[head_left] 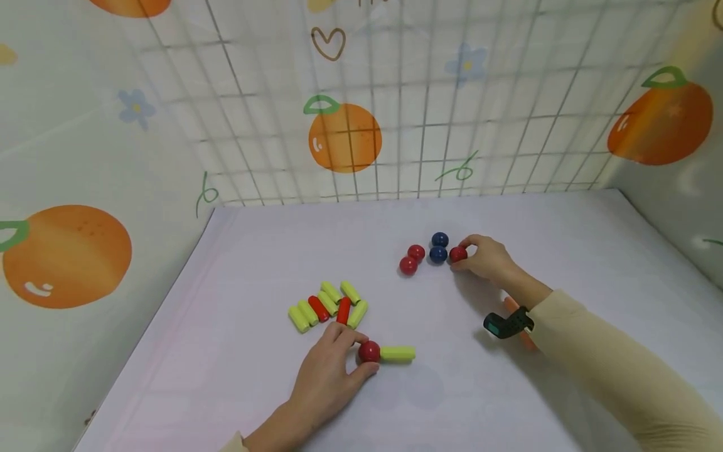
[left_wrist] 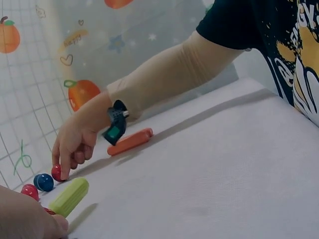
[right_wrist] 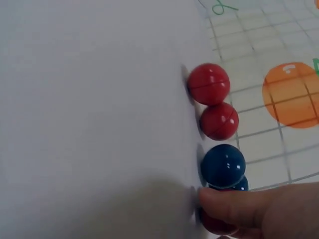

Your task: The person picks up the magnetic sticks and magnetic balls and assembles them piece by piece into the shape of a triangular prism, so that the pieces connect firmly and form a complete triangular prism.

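Note:
In the head view my left hand (head_left: 327, 373) holds a red ball (head_left: 369, 351) between thumb and fingers, low at the middle of the table. A yellow-green rod (head_left: 398, 353) meets that ball's right side and points right; its free end (left_wrist: 75, 191) shows in the left wrist view. Farther back, my right hand (head_left: 490, 258) pinches another red ball (head_left: 458, 254) by thumb and fingertips. Two blue balls (head_left: 438, 254) sit just left of it, and two more red balls (head_left: 408, 265) lie beyond them. The thumb partly covers the pinched ball (right_wrist: 217, 224) in the right wrist view.
Several yellow-green rods (head_left: 299, 319) and two red rods (head_left: 319, 308) lie grouped beyond my left hand. An orange rod (left_wrist: 130, 142) lies beneath the right wrist, which wears a dark band (head_left: 506, 323). A patterned sheet over a wire grid (head_left: 395, 169) borders the white table (head_left: 254, 251).

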Motion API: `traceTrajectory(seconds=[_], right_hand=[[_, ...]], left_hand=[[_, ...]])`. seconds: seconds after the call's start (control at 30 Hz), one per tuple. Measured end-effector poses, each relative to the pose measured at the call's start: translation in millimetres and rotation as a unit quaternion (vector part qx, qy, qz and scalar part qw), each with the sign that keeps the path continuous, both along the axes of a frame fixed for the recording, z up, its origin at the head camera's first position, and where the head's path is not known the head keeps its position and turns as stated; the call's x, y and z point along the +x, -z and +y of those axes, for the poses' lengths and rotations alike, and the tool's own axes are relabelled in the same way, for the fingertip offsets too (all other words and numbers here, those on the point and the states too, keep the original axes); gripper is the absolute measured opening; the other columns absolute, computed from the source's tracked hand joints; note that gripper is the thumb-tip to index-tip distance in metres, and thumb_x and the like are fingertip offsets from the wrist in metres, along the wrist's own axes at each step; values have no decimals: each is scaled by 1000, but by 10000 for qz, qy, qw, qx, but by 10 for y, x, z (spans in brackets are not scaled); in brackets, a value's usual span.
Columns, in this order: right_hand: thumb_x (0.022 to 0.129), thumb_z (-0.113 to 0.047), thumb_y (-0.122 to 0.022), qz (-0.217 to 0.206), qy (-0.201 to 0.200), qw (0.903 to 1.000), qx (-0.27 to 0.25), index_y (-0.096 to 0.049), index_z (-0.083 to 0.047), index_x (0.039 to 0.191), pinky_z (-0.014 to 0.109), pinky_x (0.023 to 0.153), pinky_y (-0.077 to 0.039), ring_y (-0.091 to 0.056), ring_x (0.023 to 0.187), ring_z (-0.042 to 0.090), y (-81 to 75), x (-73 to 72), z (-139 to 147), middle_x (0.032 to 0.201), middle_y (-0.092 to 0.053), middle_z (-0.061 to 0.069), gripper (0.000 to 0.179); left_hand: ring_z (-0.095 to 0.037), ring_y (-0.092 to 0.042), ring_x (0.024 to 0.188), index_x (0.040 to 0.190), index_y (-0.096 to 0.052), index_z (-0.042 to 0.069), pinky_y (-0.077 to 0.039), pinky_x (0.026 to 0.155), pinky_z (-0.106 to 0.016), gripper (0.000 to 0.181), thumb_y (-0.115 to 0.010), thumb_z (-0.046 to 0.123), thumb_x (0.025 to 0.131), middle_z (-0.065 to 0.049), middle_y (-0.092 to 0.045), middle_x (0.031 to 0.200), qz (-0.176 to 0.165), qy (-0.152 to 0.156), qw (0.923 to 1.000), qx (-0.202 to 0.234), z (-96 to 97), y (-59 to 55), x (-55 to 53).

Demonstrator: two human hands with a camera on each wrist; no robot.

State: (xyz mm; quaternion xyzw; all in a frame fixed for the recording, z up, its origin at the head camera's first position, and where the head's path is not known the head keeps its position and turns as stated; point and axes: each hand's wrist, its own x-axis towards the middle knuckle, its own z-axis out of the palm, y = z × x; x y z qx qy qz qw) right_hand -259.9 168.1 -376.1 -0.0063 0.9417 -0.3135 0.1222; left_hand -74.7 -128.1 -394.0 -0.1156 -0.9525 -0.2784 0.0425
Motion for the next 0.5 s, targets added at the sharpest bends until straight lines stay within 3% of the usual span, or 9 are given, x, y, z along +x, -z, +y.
traceTrajectory(seconds=[0.17, 0.27, 0.5], right_hand=[[85, -33, -73, 170, -280, 9991, 253, -59, -6, 125, 37, 78, -45, -54, 97, 30, -54, 245, -27, 113, -65, 18, 51], [83, -33, -75, 202, -467, 9985, 184, -62, -8, 123, 30, 66, -41, -55, 83, 23, -52, 450, -69, 94, -66, 11, 49], [80, -28, -79, 153, -858, 9962, -84, -65, -11, 120, 28, 58, -41, -53, 70, 17, 41, 902, -234, 79, -60, 4, 46]], left_hand=[[-7, -51, 81, 107, -67, 19, -45, 68, -20, 36, -83, 33, 78, 3, -56, 100, 133, -61, 9998, -108, 20, -24, -26], [-7, -50, 81, 106, -67, 18, -45, 68, -21, 36, -83, 33, 78, 2, -56, 100, 152, -86, 9998, -128, 25, -28, -26], [-9, -52, 84, 106, -65, 17, -47, 71, -23, 36, -82, 33, 79, 1, -56, 103, -7, -108, 9999, 24, 51, -10, 2]])
